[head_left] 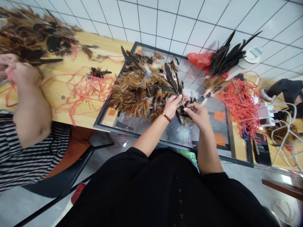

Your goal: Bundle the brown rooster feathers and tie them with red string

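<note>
My left hand (172,106) pinches the base of a bunch of dark feathers (174,82) above a framed glass panel. Close to its right, my right hand (197,114) has thumb and fingertips pressed together at the feather stems; whatever is between them is too small to name. Brown feathers (134,91) form a large pile on the glass panel (151,127), left of my hands. Long black feathers (227,58) stand at the back right beside a red plastic bag (200,60).
Pink ribbon (241,102) is heaped at the right, near a phone (262,149), white chargers (265,114) and cables. More ribbon (87,90) lies tangled at the left. Beyond it, a person in a striped top (35,154) works beside another feather pile (35,31). A tiled wall (175,22) borders the table.
</note>
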The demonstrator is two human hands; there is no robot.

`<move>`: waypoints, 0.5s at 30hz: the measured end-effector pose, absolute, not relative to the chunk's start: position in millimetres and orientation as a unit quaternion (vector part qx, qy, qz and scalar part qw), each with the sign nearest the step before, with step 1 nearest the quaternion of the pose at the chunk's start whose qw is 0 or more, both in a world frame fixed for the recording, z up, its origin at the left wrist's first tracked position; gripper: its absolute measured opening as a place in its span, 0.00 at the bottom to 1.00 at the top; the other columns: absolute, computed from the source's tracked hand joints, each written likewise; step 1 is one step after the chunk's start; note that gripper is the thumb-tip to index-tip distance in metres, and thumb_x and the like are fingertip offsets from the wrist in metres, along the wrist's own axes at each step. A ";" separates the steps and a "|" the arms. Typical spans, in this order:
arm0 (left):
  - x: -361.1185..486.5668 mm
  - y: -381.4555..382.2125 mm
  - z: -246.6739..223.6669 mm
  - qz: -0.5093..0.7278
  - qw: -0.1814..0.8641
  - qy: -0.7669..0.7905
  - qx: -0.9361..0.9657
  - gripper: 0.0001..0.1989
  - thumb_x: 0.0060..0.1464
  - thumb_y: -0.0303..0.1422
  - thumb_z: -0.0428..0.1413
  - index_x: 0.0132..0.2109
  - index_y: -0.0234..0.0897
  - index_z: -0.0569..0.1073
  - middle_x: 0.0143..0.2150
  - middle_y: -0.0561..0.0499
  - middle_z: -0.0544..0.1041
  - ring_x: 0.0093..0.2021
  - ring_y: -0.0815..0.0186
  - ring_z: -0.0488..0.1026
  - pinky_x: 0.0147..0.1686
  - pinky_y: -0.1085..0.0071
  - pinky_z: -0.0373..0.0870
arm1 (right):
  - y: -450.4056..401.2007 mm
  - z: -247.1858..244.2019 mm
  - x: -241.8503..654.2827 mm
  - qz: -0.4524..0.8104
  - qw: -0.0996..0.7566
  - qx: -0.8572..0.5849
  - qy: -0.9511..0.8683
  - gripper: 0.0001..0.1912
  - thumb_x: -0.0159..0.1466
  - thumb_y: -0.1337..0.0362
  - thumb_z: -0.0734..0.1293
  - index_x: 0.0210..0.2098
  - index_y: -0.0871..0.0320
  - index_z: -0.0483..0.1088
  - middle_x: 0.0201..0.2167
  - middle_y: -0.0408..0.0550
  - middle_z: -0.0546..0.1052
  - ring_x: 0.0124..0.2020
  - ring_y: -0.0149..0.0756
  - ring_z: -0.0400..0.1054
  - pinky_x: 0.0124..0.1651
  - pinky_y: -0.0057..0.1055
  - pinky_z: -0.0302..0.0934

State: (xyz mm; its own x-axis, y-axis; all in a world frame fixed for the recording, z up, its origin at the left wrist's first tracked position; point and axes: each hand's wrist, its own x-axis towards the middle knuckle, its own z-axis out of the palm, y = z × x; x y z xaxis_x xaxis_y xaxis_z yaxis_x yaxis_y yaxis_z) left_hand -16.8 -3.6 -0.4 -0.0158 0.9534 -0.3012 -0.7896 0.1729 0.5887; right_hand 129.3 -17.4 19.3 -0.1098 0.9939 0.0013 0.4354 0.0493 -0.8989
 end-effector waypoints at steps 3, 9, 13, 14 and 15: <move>-14.5 -2.6 -5.3 0.628 0.682 0.339 0.157 0.06 0.56 0.32 0.66 0.35 0.34 0.79 0.30 0.50 0.84 0.45 0.62 0.84 0.56 0.64 0.75 | -15.1 8.6 118.2 0.382 0.352 -0.561 -0.645 0.15 0.55 0.51 0.73 0.33 0.57 0.79 0.26 0.44 0.79 0.27 0.32 0.67 0.35 0.32 0.62; -15.5 -3.3 -10.4 0.607 0.686 0.362 0.175 0.12 0.54 0.37 0.69 0.33 0.34 0.77 0.32 0.49 0.84 0.42 0.65 0.84 0.53 0.66 0.75 | -11.6 0.2 117.3 0.382 0.449 -0.570 -0.572 0.19 0.60 0.46 0.69 0.26 0.56 0.73 0.20 0.40 0.70 0.22 0.29 0.58 0.28 0.28 0.54; -17.2 -3.8 -11.7 0.598 0.691 0.366 0.176 0.10 0.55 0.36 0.68 0.37 0.33 0.78 0.36 0.47 0.86 0.39 0.68 0.83 0.52 0.68 0.75 | -10.4 0.5 123.0 0.379 0.488 -0.575 -0.535 0.19 0.60 0.46 0.69 0.29 0.56 0.75 0.21 0.40 0.69 0.21 0.28 0.56 0.28 0.29 0.52; -17.5 -3.7 -11.7 0.599 0.689 0.370 0.174 0.10 0.56 0.35 0.67 0.36 0.33 0.78 0.37 0.47 0.86 0.39 0.69 0.83 0.52 0.68 0.74 | -10.2 0.7 124.9 0.375 0.482 -0.580 -0.539 0.18 0.61 0.47 0.69 0.30 0.56 0.75 0.21 0.40 0.70 0.22 0.29 0.56 0.29 0.29 0.53; -17.6 -3.5 -11.5 0.599 0.688 0.373 0.170 0.09 0.56 0.35 0.67 0.36 0.33 0.78 0.37 0.47 0.86 0.39 0.69 0.83 0.52 0.68 0.74 | -9.9 1.2 126.8 0.364 0.472 -0.587 -0.548 0.18 0.61 0.47 0.69 0.30 0.56 0.75 0.22 0.41 0.70 0.23 0.30 0.58 0.30 0.30 0.55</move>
State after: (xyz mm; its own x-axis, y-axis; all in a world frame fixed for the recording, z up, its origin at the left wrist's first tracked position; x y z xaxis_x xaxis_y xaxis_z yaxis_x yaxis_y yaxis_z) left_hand -17.6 -3.5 -11.5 0.0036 0.9510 -0.3092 -0.6969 0.2241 0.6813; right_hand 126.8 -9.9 1.2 0.1340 0.9869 0.0900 0.2993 0.0462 -0.9530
